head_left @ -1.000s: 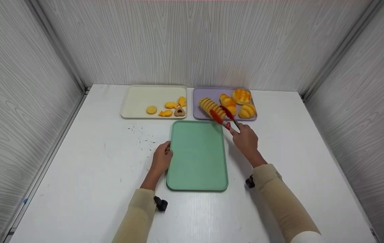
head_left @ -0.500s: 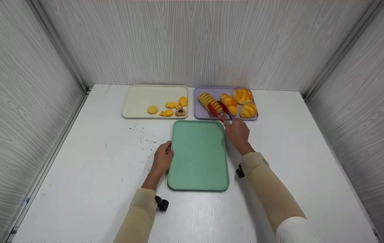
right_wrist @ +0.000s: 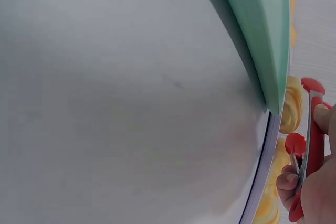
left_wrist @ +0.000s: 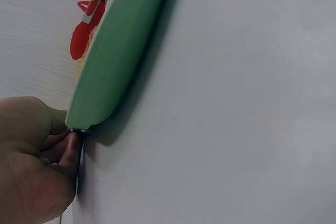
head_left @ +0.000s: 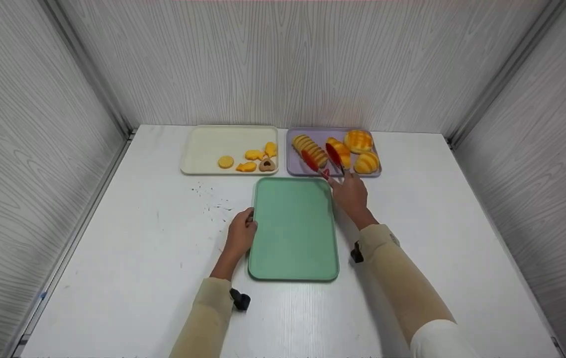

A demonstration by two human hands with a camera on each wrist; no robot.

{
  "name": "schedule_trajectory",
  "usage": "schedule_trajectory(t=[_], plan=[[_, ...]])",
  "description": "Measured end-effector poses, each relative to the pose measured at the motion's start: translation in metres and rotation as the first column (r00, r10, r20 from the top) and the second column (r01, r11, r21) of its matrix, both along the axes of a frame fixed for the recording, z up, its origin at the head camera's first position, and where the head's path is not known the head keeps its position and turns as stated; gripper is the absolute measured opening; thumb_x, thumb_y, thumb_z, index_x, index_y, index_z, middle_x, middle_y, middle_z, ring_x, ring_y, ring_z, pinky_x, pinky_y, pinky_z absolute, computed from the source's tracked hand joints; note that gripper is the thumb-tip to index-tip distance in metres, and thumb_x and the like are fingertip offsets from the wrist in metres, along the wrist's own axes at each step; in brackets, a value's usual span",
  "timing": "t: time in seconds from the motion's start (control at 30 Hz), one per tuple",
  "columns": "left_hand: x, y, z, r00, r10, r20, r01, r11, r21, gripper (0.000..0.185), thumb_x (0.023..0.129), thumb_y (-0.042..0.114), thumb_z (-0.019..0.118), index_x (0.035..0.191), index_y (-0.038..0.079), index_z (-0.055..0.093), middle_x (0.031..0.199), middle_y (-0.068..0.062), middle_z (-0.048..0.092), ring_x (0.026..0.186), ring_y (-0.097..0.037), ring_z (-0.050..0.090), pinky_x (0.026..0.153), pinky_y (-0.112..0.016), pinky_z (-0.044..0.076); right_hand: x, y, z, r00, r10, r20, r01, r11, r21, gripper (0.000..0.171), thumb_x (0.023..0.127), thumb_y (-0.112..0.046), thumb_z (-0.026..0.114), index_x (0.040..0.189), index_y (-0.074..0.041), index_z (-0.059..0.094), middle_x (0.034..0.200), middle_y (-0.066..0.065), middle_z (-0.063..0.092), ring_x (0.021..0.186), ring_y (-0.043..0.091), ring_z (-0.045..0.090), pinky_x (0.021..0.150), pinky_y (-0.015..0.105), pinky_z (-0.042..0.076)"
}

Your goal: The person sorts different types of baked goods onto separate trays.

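Observation:
My right hand [head_left: 351, 193] grips a pair of red-tipped tongs [head_left: 309, 160]. Their heads stand apart at the near end of a long striped bread roll [head_left: 308, 148], the right head in front of a second roll [head_left: 338, 144]. Whether the heads touch the bread cannot be told. Both rolls lie on the purple tray [head_left: 293, 169]. In the right wrist view, fingers wrap the handles of the tongs [right_wrist: 315, 140]. My left hand [head_left: 240, 231] pinches the left edge of the green tray [head_left: 293, 228]; in the left wrist view, thumb and fingers hold the green tray's rim [left_wrist: 113, 61].
Two more breads, a square bun [head_left: 358, 141] and a round roll [head_left: 366, 162], share the purple tray. Left of it, a cream tray [head_left: 213, 144] carries a round biscuit [head_left: 226, 161], several fish-shaped pieces and a brown triangular piece [head_left: 266, 164]. Panel walls enclose the white table [head_left: 163, 278].
My right hand has moved left and slightly forward. The tongs have spread wider, and the striped roll lies a little farther back on the purple tray. My left hand stays at the green tray.

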State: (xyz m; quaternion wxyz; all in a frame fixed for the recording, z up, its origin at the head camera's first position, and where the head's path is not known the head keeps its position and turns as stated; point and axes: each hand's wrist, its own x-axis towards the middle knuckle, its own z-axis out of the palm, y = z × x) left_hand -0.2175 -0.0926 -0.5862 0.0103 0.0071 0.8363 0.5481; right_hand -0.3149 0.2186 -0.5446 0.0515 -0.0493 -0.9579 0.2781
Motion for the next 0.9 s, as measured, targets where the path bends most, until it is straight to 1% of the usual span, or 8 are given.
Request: schedule_trajectory(t=[0.07,0.2,0.33,0.47,0.57,0.63,0.77,0.9], plan=[[0.000,0.000,0.001,1.000,-0.002,-0.001,0.002,1.000,0.001,0.045,0.103,0.007,0.049,0.148,0.000,0.047,0.138,-0.019,0.056,0.124,-0.030,0.055,0.106,-0.047,0.045,0.003,0.003,0.000,1.000,0.005,-0.018,-0.005,1.000,-0.016,0.073,0.100,-0.046,0.058,0.148,0.007,0.043,0.144,0.026,0.049,0.127,0.041,0.052,0.111,0.053,0.041],[0.000,0.002,-0.001,1.000,-0.009,-0.017,0.008,1.000,-0.014,0.044,0.104,0.007,0.049,0.147,0.001,0.048,0.137,-0.018,0.056,0.124,-0.030,0.055,0.105,-0.047,0.045,0.014,0.012,0.000,0.998,-0.001,-0.068,-0.001,0.999,-0.037,0.074,0.100,-0.045,0.060,0.150,0.006,0.040,0.146,0.025,0.049,0.130,0.041,0.051,0.112,0.053,0.041],[-0.001,0.003,-0.002,1.000,-0.009,-0.021,0.008,1.000,-0.019,0.045,0.103,0.007,0.048,0.148,0.001,0.048,0.138,-0.018,0.056,0.125,-0.030,0.056,0.105,-0.047,0.046,0.030,0.019,0.002,0.994,-0.008,-0.111,0.003,0.999,-0.046,0.075,0.098,-0.043,0.063,0.150,0.006,0.041,0.139,0.026,0.053,0.125,0.042,0.054,0.108,0.054,0.044],[-0.001,0.002,-0.003,1.000,-0.001,-0.016,0.001,1.000,-0.012,0.044,0.103,0.006,0.049,0.147,0.001,0.049,0.136,-0.018,0.057,0.122,-0.029,0.056,0.104,-0.048,0.046,0.049,0.024,0.004,0.991,-0.008,-0.131,0.000,0.998,-0.065,0.073,0.097,-0.041,0.065,0.147,0.008,0.043,0.133,0.029,0.055,0.121,0.043,0.055,0.106,0.055,0.044],[0.000,0.002,-0.003,1.000,-0.003,-0.013,0.003,1.000,-0.014,0.044,0.103,0.007,0.049,0.147,0.002,0.049,0.136,-0.018,0.057,0.121,-0.028,0.056,0.104,-0.047,0.046,0.067,0.030,0.004,0.990,-0.024,-0.136,0.012,0.996,-0.090,0.073,0.097,-0.040,0.066,0.146,0.010,0.043,0.132,0.030,0.055,0.121,0.044,0.055,0.106,0.056,0.044],[0.000,0.002,-0.004,1.000,-0.006,-0.013,0.006,1.000,-0.019,0.044,0.103,0.007,0.049,0.147,0.001,0.049,0.136,-0.018,0.057,0.121,-0.028,0.056,0.104,-0.047,0.046,0.080,0.036,0.003,0.990,-0.038,-0.138,0.024,0.995,-0.096,0.073,0.096,-0.039,0.067,0.144,0.011,0.044,0.129,0.031,0.056,0.118,0.045,0.056,0.103,0.057,0.045],[0.001,0.001,-0.003,1.000,-0.009,-0.021,0.009,1.000,-0.010,0.044,0.103,0.006,0.049,0.147,0.001,0.049,0.136,-0.019,0.057,0.122,-0.030,0.056,0.104,-0.048,0.046,0.104,0.046,0.000,0.990,-0.071,-0.123,0.059,0.993,-0.099,0.067,0.096,-0.037,0.068,0.138,0.011,0.050,0.119,0.031,0.060,0.108,0.044,0.059,0.093,0.057,0.048],[0.002,0.000,-0.002,0.999,-0.007,-0.036,0.006,1.000,-0.004,0.044,0.103,0.005,0.049,0.147,0.000,0.048,0.137,-0.020,0.056,0.124,-0.031,0.056,0.105,-0.049,0.046,0.120,0.055,0.000,0.990,-0.111,-0.090,0.100,0.988,-0.121,0.059,0.097,-0.037,0.067,0.132,0.009,0.054,0.115,0.029,0.061,0.100,0.040,0.059,0.086,0.055,0.048]])
